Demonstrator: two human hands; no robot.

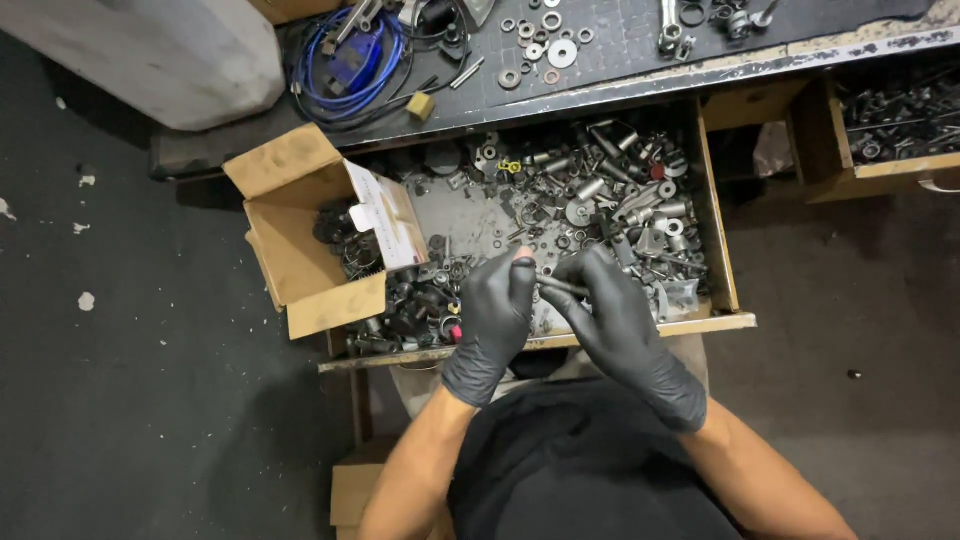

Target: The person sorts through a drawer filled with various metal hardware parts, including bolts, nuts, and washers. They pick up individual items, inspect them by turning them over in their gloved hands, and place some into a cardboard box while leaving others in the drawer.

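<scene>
A slim dark bolt (pixel 560 286) is held between both gloved hands above the open wooden drawer (pixel 722 270), its long axis lying nearly level and running left to right, tilted slightly downward toward the right. The left hand (pixel 497 312) is closed on the bolt's left end, where a pale tip shows just under the thumb and forefinger; the right hand (pixel 612 318) is pinched on the opposite end, its fingers curled over the shaft. Neither hand is nearer than the other, since the bolt is spanned by the two, with only a short bare stretch of shaft visible between the gloves. Whether a nut is seated on it cannot be told. Beneath the hands, the drawer is filled with loose metal hardware (pixel 610 200): sleeves, washers, nuts. An open cardboard box (pixel 300 235) of dark parts sits at the drawer's left end, well clear of the bolt. Further washers (pixel 562 52) and a blue coiled cable (pixel 350 65) lie on the table (pixel 640 60) beyond.
</scene>
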